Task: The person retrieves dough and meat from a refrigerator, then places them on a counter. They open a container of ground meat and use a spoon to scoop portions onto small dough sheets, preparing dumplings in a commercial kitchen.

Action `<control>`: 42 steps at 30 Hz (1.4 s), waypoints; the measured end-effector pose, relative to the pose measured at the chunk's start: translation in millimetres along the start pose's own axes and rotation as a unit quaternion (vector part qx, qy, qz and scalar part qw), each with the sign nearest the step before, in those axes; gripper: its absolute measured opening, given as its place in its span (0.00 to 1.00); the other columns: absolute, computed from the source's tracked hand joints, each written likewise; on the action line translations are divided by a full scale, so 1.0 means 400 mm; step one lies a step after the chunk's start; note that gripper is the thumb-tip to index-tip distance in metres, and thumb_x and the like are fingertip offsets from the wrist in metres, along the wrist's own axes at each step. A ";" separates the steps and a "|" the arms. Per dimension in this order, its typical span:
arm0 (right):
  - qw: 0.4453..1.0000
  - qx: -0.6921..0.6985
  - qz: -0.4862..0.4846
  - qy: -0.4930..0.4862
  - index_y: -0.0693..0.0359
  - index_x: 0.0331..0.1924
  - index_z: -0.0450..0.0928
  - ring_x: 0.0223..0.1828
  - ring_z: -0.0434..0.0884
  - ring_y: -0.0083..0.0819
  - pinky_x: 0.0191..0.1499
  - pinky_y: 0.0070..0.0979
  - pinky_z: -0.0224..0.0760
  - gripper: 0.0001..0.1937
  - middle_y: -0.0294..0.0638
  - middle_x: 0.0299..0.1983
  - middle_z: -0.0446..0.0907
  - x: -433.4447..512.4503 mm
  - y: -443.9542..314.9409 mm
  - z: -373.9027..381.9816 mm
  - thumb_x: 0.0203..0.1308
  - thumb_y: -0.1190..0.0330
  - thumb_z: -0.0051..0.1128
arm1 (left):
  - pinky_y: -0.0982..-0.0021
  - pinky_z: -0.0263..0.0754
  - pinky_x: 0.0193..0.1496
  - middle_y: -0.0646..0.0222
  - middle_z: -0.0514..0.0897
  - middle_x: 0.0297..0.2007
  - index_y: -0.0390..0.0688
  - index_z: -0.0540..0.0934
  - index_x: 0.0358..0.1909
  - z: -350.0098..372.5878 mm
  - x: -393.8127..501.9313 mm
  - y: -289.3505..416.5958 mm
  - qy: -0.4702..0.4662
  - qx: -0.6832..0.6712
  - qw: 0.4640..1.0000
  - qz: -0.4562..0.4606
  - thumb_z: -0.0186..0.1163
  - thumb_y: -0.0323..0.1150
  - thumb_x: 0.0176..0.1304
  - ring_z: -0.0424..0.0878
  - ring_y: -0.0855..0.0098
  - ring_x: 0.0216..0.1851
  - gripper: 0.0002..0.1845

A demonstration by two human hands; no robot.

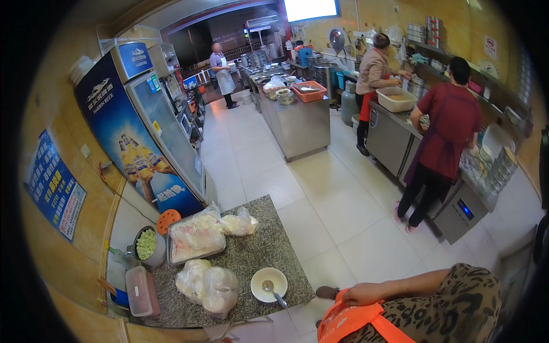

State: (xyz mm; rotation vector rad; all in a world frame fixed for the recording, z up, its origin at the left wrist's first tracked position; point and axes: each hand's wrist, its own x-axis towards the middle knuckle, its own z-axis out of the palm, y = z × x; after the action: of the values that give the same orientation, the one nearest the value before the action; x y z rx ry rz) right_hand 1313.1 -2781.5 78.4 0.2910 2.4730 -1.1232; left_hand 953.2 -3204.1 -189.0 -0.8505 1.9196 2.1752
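Note:
My right hand (363, 294) comes from the lower right, out of a leopard-print sleeve (472, 287). Its fingers are closed on the upper edge of an orange apron (349, 319) that bears white print. My left hand is out of view. Left of the apron, on the corner of a speckled stone-topped table (253, 244), a white bowl (259, 276) holds a metal spoon (274, 293). Beside the bowl sit plastic bags with pale contents (214, 287). Behind them is a tray covered in plastic film (195, 236), with another bag (240, 223) against it.
A pot of green chopped food (146, 245) and a lidded plastic box (139, 291) stand along the left wall. A beer fridge (141, 133) rises behind. Two people (446, 128) (373, 73) are at the right-hand steel counter. Another person (222, 73) stands beyond the steel island (300, 124).

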 end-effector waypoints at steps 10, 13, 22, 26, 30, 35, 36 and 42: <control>0.998 -0.002 -0.056 -0.006 0.65 0.47 0.78 0.45 0.79 0.51 0.47 0.42 0.71 0.14 0.53 0.42 0.81 0.029 -0.014 -0.021 0.65 0.65 0.48 | 0.61 0.78 0.46 0.57 0.79 0.44 0.30 0.72 0.53 -0.026 -0.013 -0.019 -0.018 0.014 1.000 -0.014 0.67 0.43 0.55 0.79 0.63 0.43 0.31; 0.997 -0.013 -0.071 -0.035 0.65 0.48 0.78 0.45 0.79 0.51 0.48 0.42 0.71 0.15 0.53 0.42 0.80 0.064 0.001 -0.031 0.64 0.64 0.48 | 0.62 0.77 0.45 0.57 0.79 0.43 0.31 0.72 0.52 0.020 -0.034 -0.023 -0.022 0.038 0.999 -0.021 0.67 0.43 0.55 0.79 0.63 0.42 0.30; 0.987 -0.104 -0.094 -0.077 0.63 0.49 0.77 0.47 0.79 0.50 0.49 0.42 0.71 0.15 0.52 0.45 0.80 0.165 0.004 -0.046 0.63 0.64 0.49 | 0.62 0.77 0.42 0.59 0.79 0.39 0.32 0.73 0.48 0.092 -0.092 -0.021 -0.032 0.080 0.996 -0.038 0.65 0.42 0.56 0.79 0.64 0.39 0.25; 0.985 -0.086 -0.118 -0.093 0.63 0.48 0.78 0.46 0.80 0.50 0.48 0.42 0.72 0.15 0.52 0.43 0.81 0.186 0.006 -0.021 0.61 0.64 0.50 | 0.62 0.77 0.41 0.59 0.79 0.38 0.33 0.74 0.46 0.125 -0.099 -0.019 -0.050 0.103 0.993 -0.042 0.64 0.41 0.56 0.79 0.64 0.38 0.24; 0.986 -0.069 -0.132 -0.069 0.64 0.42 0.80 0.40 0.81 0.53 0.43 0.45 0.72 0.15 0.54 0.36 0.82 0.195 0.017 -0.002 0.58 0.61 0.51 | 0.63 0.76 0.39 0.60 0.79 0.37 0.34 0.74 0.44 0.146 -0.105 -0.020 -0.062 0.125 0.989 -0.047 0.63 0.41 0.56 0.79 0.65 0.37 0.22; 0.987 -0.079 -0.122 -0.074 0.65 0.41 0.80 0.40 0.81 0.54 0.43 0.45 0.72 0.17 0.56 0.36 0.82 0.204 0.037 -0.016 0.58 0.59 0.53 | 0.63 0.76 0.38 0.60 0.79 0.35 0.35 0.75 0.42 0.161 -0.120 -0.030 -0.073 0.145 0.985 -0.054 0.62 0.40 0.56 0.79 0.65 0.35 0.20; 0.985 -0.087 -0.121 -0.085 0.65 0.42 0.80 0.41 0.81 0.54 0.44 0.45 0.72 0.16 0.55 0.37 0.81 0.207 0.038 -0.023 0.58 0.61 0.52 | 0.63 0.76 0.37 0.60 0.79 0.34 0.35 0.75 0.42 0.163 -0.124 -0.031 -0.074 0.148 0.985 -0.056 0.62 0.40 0.56 0.79 0.65 0.35 0.19; 0.976 -0.128 -0.124 -0.126 0.64 0.45 0.78 0.43 0.80 0.52 0.45 0.45 0.72 0.15 0.55 0.39 0.81 0.213 0.025 -0.027 0.58 0.64 0.51 | 0.64 0.76 0.36 0.61 0.79 0.32 0.36 0.76 0.39 0.171 -0.149 -0.038 -0.082 0.168 0.980 -0.062 0.61 0.40 0.56 0.79 0.66 0.33 0.17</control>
State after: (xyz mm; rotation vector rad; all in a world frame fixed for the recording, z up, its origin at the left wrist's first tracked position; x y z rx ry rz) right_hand 1237.3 -2764.7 40.2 -0.2277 2.4307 -0.8539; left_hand 987.2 -3120.3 -171.1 -0.6870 2.0099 1.7229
